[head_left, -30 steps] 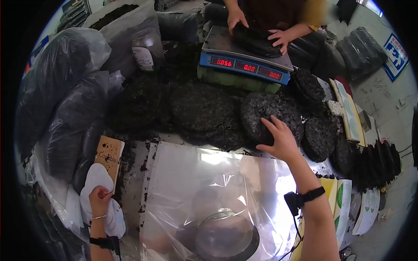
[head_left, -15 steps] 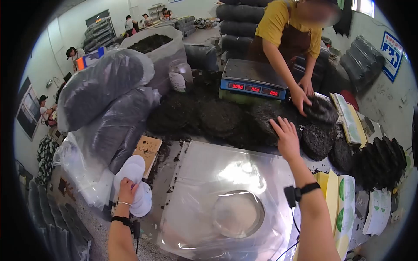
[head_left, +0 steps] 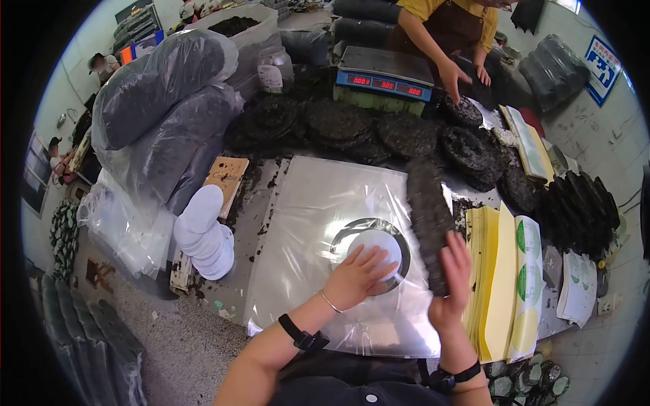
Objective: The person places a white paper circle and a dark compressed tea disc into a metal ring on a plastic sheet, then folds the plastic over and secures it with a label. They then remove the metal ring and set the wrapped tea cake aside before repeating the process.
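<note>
My left hand [head_left: 364, 276] lies with fingers spread on a white paper disc [head_left: 374, 241]. The disc sits inside a round metal ring [head_left: 405, 245] at the middle of the clear plastic sheets [head_left: 298, 230]. In my right hand [head_left: 452, 281] is a dark, flat round cake of what looks like dried seaweed [head_left: 428, 213], held on edge over the right side of the sheets. To the left, a fanned stack of white paper discs [head_left: 205, 237] rests beside a tan box [head_left: 225, 178].
More dark cakes [head_left: 338, 122] line the back before a digital scale [head_left: 386, 74]. Across the table, a co-worker's hand [head_left: 452, 78] hovers near one cake. Yellow printed packaging [head_left: 491, 277] lies at right. Filled plastic bags [head_left: 162, 88] stand at left.
My left hand has gone from the disc stack to the ring with a white disc. My right hand has brought a dark cake back from the row. The view has tilted down.
</note>
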The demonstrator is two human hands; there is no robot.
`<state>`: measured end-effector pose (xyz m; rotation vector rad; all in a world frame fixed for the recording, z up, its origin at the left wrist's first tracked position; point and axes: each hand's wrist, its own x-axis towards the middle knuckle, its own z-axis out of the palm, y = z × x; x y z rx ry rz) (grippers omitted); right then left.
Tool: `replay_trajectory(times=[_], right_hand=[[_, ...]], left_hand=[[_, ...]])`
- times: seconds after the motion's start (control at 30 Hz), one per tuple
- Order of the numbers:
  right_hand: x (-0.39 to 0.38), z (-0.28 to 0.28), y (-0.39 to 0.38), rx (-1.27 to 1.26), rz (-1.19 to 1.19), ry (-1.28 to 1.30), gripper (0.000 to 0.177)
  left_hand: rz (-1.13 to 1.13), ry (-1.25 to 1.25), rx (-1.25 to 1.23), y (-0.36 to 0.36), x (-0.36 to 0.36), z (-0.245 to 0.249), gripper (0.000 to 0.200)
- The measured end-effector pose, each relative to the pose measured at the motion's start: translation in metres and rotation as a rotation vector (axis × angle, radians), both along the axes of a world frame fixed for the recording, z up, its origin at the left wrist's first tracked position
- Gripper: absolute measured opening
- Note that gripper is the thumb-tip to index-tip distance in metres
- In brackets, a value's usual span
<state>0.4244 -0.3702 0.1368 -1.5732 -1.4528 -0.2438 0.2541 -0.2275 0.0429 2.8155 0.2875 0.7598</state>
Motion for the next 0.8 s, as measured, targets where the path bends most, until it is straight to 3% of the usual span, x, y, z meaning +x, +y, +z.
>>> replay_trajectory(times=[0.07, 0.13, 0.2, 0.27, 0.3, 0.37, 0.4, 0.47, 0.57, 0.6, 0.7, 0.77, 0.8], right_hand=[[-0.011, -0.013, -0.003, -0.138, -0.02, -0.123, 0.058], [-0.02, -0.033, -0.002, -0.272, 0.0, -0.245, 0.063], [-0.022, -0.058, 0.005, -0.49, 0.129, -0.253, 0.07], [-0.02, -0.079, 0.006, -0.72, 0.331, -0.261, 0.081], [-0.014, -0.075, 0.01, -0.732, 0.339, -0.256, 0.081], [0.001, -0.058, 0.029, -0.701, 0.482, 0.075, 0.097], [0.01, -0.052, 0.045, -0.734, 0.414, 0.223, 0.117], [0.018, -0.047, 0.085, -1.032, 0.26, 0.136, 0.129], [0.009, -0.092, 0.104, -1.149, 0.176, 0.015, 0.129], [0.007, -0.103, 0.108, -1.169, 0.135, -0.063, 0.127], [0.01, -0.119, 0.114, -1.209, 0.126, 0.032, 0.125], [0.01, -0.107, 0.105, -1.183, 0.137, 0.022, 0.118], [0.013, -0.092, 0.105, -1.179, 0.174, 0.053, 0.099]], left_hand=[[0.056, 0.062, -0.116, 0.0, -0.006, 0.001, 0.058], [0.224, -0.324, -0.349, 0.011, -0.032, 0.0, 0.053], [0.322, -0.492, -0.457, 0.021, -0.044, -0.002, 0.052], [0.232, -0.139, -0.89, 0.029, -0.034, 0.048, 0.067], [0.123, 0.048, -0.588, 0.036, -0.016, 0.051, 0.103], [0.169, 0.424, -0.483, 0.049, -0.001, 0.035, 0.127], [0.171, 0.434, -0.495, 0.054, 0.009, 0.035, 0.127], [0.177, 0.746, -0.454, 0.055, 0.03, 0.035, 0.138], [0.279, 0.861, -0.381, 0.05, 0.048, 0.024, 0.137], [0.309, 0.839, -0.325, 0.045, 0.049, -0.001, 0.134], [0.253, 0.874, -0.447, 0.057, 0.054, -0.023, 0.131], [0.217, 0.881, -0.467, 0.056, 0.048, -0.003, 0.125], [0.201, 0.779, -0.515, 0.055, 0.044, 0.003, 0.112]])
